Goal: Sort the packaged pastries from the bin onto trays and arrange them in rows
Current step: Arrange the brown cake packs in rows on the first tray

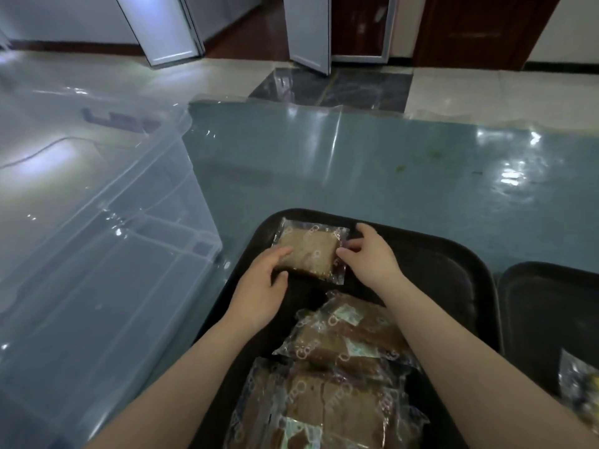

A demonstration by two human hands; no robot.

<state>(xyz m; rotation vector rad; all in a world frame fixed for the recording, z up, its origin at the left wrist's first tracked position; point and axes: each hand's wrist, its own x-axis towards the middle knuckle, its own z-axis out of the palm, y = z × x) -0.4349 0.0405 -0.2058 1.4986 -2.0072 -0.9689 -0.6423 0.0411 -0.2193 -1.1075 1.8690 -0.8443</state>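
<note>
A black tray lies in front of me on the blue-green surface. At its far left corner rests a brown pastry in clear wrapping. My left hand touches the packet's left edge, thumb at its near corner. My right hand pinches the wrapper's right edge with curled fingers. Nearer to me, between my forearms, several more wrapped brown pastries lie piled on the same tray. A clear plastic bin stands to the left.
A second black tray sits at the right, with one wrapped packet at its near edge. Clear plastic sheeting covers the floor. Beyond lie tiled floor and open doors.
</note>
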